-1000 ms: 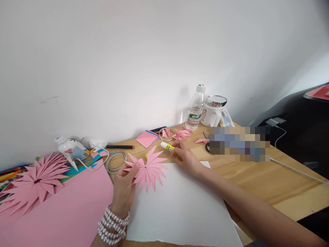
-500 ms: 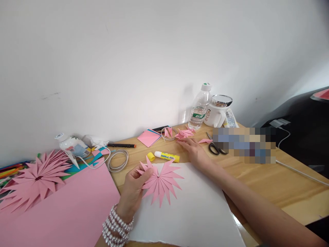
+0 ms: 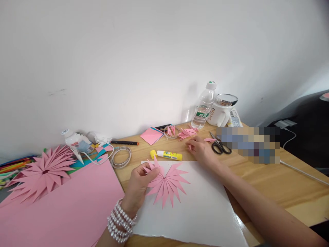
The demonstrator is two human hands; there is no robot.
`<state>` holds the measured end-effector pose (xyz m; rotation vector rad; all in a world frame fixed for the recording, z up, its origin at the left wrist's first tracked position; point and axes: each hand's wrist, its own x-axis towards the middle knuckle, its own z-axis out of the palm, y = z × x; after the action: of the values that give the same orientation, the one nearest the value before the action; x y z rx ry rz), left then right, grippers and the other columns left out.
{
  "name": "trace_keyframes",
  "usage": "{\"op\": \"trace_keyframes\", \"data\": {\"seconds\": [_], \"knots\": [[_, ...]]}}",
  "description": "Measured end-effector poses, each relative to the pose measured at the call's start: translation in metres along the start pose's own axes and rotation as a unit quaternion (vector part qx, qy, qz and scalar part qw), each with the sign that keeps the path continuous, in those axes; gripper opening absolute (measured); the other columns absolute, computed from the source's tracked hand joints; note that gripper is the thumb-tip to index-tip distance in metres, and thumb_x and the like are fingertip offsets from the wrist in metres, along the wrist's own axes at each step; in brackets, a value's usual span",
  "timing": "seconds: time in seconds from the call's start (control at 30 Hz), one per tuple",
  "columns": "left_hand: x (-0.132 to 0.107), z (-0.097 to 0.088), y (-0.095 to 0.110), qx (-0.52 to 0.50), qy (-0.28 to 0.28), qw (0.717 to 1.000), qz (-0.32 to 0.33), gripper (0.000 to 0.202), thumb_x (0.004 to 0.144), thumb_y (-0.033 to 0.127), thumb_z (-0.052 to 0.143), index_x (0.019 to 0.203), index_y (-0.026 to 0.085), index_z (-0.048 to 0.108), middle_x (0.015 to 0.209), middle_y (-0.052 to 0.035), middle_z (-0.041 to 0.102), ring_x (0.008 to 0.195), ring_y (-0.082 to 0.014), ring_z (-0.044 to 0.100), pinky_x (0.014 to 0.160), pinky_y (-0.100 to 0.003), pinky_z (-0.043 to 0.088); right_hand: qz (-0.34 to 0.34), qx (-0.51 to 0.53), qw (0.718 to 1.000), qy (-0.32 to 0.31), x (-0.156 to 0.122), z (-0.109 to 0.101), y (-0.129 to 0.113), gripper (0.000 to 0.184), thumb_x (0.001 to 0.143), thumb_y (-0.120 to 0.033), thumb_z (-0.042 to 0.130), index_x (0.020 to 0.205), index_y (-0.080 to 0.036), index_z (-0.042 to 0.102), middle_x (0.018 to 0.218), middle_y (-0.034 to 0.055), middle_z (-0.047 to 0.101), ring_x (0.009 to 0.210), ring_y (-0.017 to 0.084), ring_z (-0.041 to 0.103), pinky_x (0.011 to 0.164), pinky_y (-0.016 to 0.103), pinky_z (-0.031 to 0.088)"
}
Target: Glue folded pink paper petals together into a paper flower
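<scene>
My left hand [image 3: 140, 185] pinches the left edge of a pink folded paper star [image 3: 167, 180] that lies on a white sheet [image 3: 195, 209]. My right hand [image 3: 203, 151] is curled over a small pink folded paper piece [image 3: 190, 146] on the wooden table [image 3: 269, 178], just left of the scissors [image 3: 219, 145]. An uncapped glue stick [image 3: 171, 155] lies beyond the star with its yellow cap [image 3: 153, 154] beside it. More pink folded pieces [image 3: 186, 132] lie in a small pile behind my right hand.
A large pink sheet [image 3: 59, 209] and a finished pink star [image 3: 42, 171] lie at left, with a white bottle [image 3: 75, 142], cable [image 3: 120, 157] and marker [image 3: 125, 142]. A water bottle [image 3: 204, 106] and mug [image 3: 222, 109] stand by the wall. Square papers [image 3: 151, 135] sit mid-back.
My right hand let go of the glue stick, reached to the folded pieces and drew back with one. The left hand kept its hold on the star.
</scene>
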<state>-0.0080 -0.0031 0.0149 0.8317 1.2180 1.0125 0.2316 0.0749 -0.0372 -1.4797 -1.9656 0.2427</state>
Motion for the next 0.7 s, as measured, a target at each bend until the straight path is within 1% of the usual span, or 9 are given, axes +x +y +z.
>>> {"op": "trace_keyframes", "data": {"seconds": [0.07, 0.13, 0.2, 0.27, 0.33, 0.4, 0.43, 0.5, 0.7], "knots": [[0.001, -0.001, -0.003, 0.017, 0.005, 1.0, 0.013, 0.027, 0.058, 0.032, 0.074, 0.059, 0.014, 0.054, 0.051, 0.0043, 0.051, 0.046, -0.0062, 0.042, 0.047, -0.019, 0.031, 0.038, 0.09, 0.994, 0.049, 0.001, -0.004, -0.008, 0.01, 0.079, -0.019, 0.052, 0.077, -0.015, 0.061, 0.079, 0.0083, 0.061, 0.069, 0.018, 0.056, 0.065, 0.032, 0.046], [0.002, -0.001, -0.005, 0.037, 0.011, 0.999, 0.029, 0.028, 0.057, 0.033, 0.074, 0.057, 0.014, 0.053, 0.05, 0.0045, 0.05, 0.046, -0.0065, 0.042, 0.047, -0.019, 0.031, 0.084, 0.242, 0.964, 0.077, 0.001, -0.011, -0.019, 0.013, 0.078, -0.029, 0.058, 0.083, -0.017, 0.058, 0.08, 0.0058, 0.062, 0.071, 0.018, 0.058, 0.065, 0.032, 0.048], [0.002, 0.0, -0.005, 0.06, 0.012, 0.997, 0.044, 0.029, 0.057, 0.033, 0.074, 0.055, 0.014, 0.052, 0.048, 0.0056, 0.047, 0.045, -0.006, 0.04, 0.046, -0.019, 0.029, 0.106, 0.413, 0.904, 0.037, 0.001, -0.016, -0.031, 0.022, 0.075, -0.035, 0.063, 0.087, -0.019, 0.056, 0.087, 0.0049, 0.063, 0.08, 0.018, 0.06, 0.067, 0.032, 0.051], [0.002, 0.0, -0.004, 0.085, 0.0, 0.995, 0.05, 0.029, 0.058, 0.033, 0.073, 0.054, 0.014, 0.051, 0.046, 0.0072, 0.042, 0.043, -0.0049, 0.035, 0.044, -0.018, 0.026, 0.12, 0.52, 0.845, -0.031, -0.001, -0.019, -0.039, 0.025, 0.072, -0.037, 0.066, 0.087, -0.019, 0.058, 0.088, 0.0041, 0.063, 0.084, 0.018, 0.061, 0.07, 0.032, 0.052], [0.001, 0.0, -0.002, 0.106, -0.008, 0.993, 0.049, 0.029, 0.059, 0.033, 0.073, 0.053, 0.014, 0.05, 0.045, 0.0079, 0.039, 0.042, -0.0043, 0.031, 0.043, -0.018, 0.023, 0.142, 0.573, 0.803, -0.083, -0.003, -0.02, -0.043, 0.025, 0.07, -0.037, 0.068, 0.085, -0.019, 0.061, 0.088, 0.004, 0.064, 0.084, 0.018, 0.062, 0.077, 0.033, 0.05], [0.001, 0.0, -0.001, 0.122, -0.009, 0.991, 0.049, 0.03, 0.059, 0.033, 0.072, 0.053, 0.014, 0.05, 0.045, 0.0075, 0.04, 0.043, -0.0045, 0.031, 0.042, -0.018, 0.022, 0.17, 0.601, 0.774, -0.103, -0.005, -0.02, -0.046, 0.023, 0.069, -0.038, 0.07, 0.08, -0.018, 0.063, 0.09, 0.004, 0.064, 0.084, 0.016, 0.062, 0.084, 0.033, 0.047], [0.001, 0.0, -0.002, 0.13, -0.008, 0.99, 0.054, 0.03, 0.059, 0.033, 0.072, 0.053, 0.014, 0.05, 0.046, 0.0072, 0.04, 0.043, -0.0045, 0.031, 0.042, -0.018, 0.022, 0.178, 0.609, 0.765, -0.107, -0.006, -0.02, -0.047, 0.022, 0.068, -0.038, 0.07, 0.077, -0.018, 0.064, 0.092, 0.0039, 0.064, 0.086, 0.015, 0.062, 0.085, 0.032, 0.046], [0.001, 0.001, -0.002, 0.145, -0.008, 0.987, 0.065, 0.031, 0.059, 0.033, 0.072, 0.051, 0.014, 0.048, 0.046, 0.0073, 0.039, 0.043, -0.0043, 0.03, 0.042, -0.017, 0.021, 0.175, 0.611, 0.763, -0.119, -0.008, -0.021, -0.05, 0.02, 0.067, -0.035, 0.071, 0.072, -0.017, 0.064, 0.093, 0.0033, 0.062, 0.087, 0.014, 0.06, 0.083, 0.03, 0.046], [0.0, 0.004, -0.004, 0.186, -0.013, 0.98, 0.073, 0.033, 0.061, 0.034, 0.069, 0.05, 0.015, 0.044, 0.047, 0.0079, 0.035, 0.042, -0.0039, 0.026, 0.04, -0.017, 0.018, 0.097, 0.572, 0.797, -0.167, -0.012, -0.028, -0.062, 0.021, 0.074, -0.029, 0.067, 0.087, -0.019, 0.055, 0.077, 0.0016, 0.063, 0.074, 0.013, 0.06, 0.069, 0.028, 0.046]]}}
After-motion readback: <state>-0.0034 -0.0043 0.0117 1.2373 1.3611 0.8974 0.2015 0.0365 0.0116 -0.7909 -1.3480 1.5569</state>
